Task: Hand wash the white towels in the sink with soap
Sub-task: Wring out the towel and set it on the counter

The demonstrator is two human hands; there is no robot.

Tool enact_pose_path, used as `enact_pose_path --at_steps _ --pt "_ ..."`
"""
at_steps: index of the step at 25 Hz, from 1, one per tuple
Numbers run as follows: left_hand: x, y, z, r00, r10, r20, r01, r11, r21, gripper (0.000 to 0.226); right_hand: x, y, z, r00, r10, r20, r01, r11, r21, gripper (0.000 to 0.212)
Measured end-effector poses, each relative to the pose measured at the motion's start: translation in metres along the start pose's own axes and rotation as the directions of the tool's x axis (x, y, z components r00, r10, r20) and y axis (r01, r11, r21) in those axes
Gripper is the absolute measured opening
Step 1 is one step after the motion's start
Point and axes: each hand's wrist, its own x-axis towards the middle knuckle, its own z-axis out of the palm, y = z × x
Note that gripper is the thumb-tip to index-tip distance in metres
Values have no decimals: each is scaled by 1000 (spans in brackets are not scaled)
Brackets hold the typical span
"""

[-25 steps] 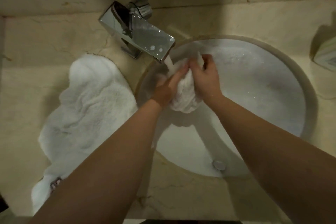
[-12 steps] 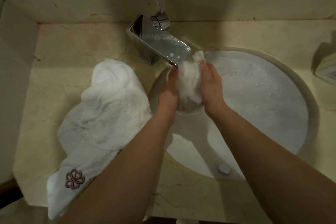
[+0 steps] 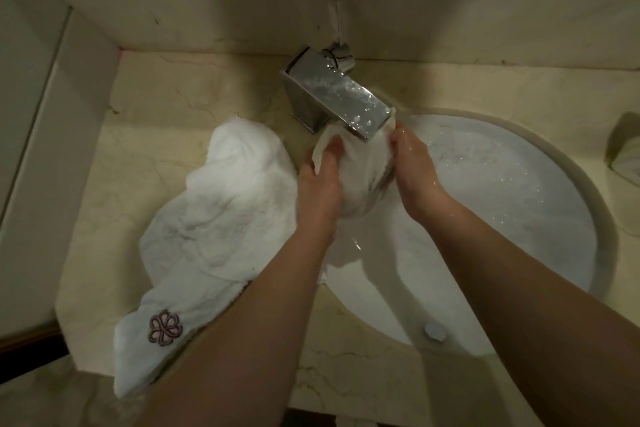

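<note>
Left hand (image 3: 320,189) and right hand (image 3: 414,172) fingers curled around wet towel (image 3: 360,170) beneath faucet (image 3: 337,94)

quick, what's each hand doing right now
Left hand: grips the small white towel under the faucet.
Right hand: grips the same towel from the other side.

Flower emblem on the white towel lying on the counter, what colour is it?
Dusky pink with dark outlines, on the white towel's corner emblem, head view.

Two bare forearms enter from the lower frame edge. No sleeves cover them. Left hand (image 3: 320,189) and right hand (image 3: 414,172), centre frame, carry visible water droplets.
</note>
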Motion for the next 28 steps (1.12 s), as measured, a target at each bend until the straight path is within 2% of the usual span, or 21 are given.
enact_pose_path --at_steps 2,3,6,8,11,14,18,22,25,28 --pt "-6 5 -5 999 19 -31 -19 1000 -2 92 0 -12 2 1000 -2 -22 3 999 33 25" --pt "-8 9 -7 999 25 -40 -24 1000 10 94 3 -20 2 999 -41 -34 41 999 -4 27" --pt "-15 19 -12 998 39 -50 -36 998 58 81 21 -54 2 987 -163 -17 161 985 -61 35" --pt "-18 24 -14 998 32 -54 -29 998 56 71 34 -78 8 990 -134 41 138 986 -94 33" --pt "-19 26 -17 998 17 -53 -15 999 45 69 47 -100 26 979 -86 186 126 968 -215 27" --pt "-21 29 -19 999 9 -39 -8 1000 14 69 50 -112 32 986 -45 161 68 988 -141 21" --pt "-18 27 -20 1000 8 -17 -8 1000 5 68 43 -109 30 979 -53 197 86 983 -163 18" --pt "-17 23 -17 1000 -18 -1 18 999 30 76 39 -115 32 977 -94 190 137 964 -229 26" --pt "-18 26 -16 999 -35 -9 36 999 40 87 38 -113 29 978 2 209 62 952 -299 42" --pt "-22 28 -18 999 -50 -10 51 999 7 93 28 -94 25 988 26 153 2 983 -182 50"
